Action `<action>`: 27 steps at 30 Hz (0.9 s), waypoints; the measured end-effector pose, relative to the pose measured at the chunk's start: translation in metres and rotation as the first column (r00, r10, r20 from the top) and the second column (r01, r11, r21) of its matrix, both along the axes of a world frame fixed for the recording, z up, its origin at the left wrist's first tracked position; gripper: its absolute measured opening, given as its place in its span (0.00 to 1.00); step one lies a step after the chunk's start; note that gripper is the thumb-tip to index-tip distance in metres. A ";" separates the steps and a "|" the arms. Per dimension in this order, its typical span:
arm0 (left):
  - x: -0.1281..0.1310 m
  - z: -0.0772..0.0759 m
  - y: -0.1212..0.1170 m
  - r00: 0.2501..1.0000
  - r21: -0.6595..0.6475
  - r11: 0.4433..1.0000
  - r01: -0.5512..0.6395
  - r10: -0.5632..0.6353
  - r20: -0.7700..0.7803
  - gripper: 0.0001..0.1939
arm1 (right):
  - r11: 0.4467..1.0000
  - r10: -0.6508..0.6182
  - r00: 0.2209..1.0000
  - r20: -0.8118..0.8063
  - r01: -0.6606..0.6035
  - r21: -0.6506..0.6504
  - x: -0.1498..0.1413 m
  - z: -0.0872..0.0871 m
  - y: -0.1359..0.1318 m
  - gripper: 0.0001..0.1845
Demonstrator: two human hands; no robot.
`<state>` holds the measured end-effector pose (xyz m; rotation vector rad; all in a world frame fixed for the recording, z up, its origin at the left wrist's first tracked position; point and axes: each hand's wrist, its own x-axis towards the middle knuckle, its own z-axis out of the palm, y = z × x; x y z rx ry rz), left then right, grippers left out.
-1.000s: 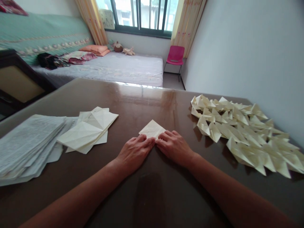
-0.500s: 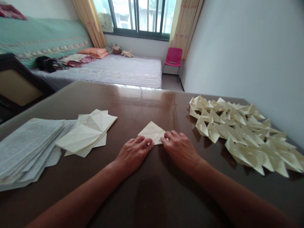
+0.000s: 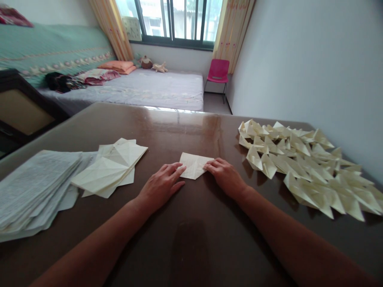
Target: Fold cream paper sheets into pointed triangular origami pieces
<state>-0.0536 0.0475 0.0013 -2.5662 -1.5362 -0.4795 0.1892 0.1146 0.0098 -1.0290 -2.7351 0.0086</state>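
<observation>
A small cream sheet of folded paper (image 3: 194,166) lies on the brown table between my hands, its lower edge coming to a blunt point. My right hand (image 3: 226,175) pinches its right corner, thumb and fingers together. At the paper's left edge is my left hand (image 3: 163,181), with fingers stretched out touching it and the thumb held apart below. To the left rest several creased cream sheets (image 3: 112,165), fanned over one another. Many folded paper pieces (image 3: 299,155) with pointed tips sit in rows on the right.
A thick stack of printed paper sheets (image 3: 36,187) lies at the table's left edge. Beyond the glossy brown table (image 3: 179,127) are a bed (image 3: 161,89) and a pink chair (image 3: 218,71). A white wall (image 3: 305,59) runs along the right side.
The folded paper has turned, so its point now faces me instead of away. My left hand has loosened and shifted slightly left; my right hand has moved to the paper's upper right corner.
</observation>
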 end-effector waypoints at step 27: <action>0.017 0.022 0.004 0.914 -0.111 0.988 -0.106 0.052 -0.402 0.12 | 1.000 -0.015 1.000 0.001 0.015 0.007 -0.012 -0.001 -0.011 0.14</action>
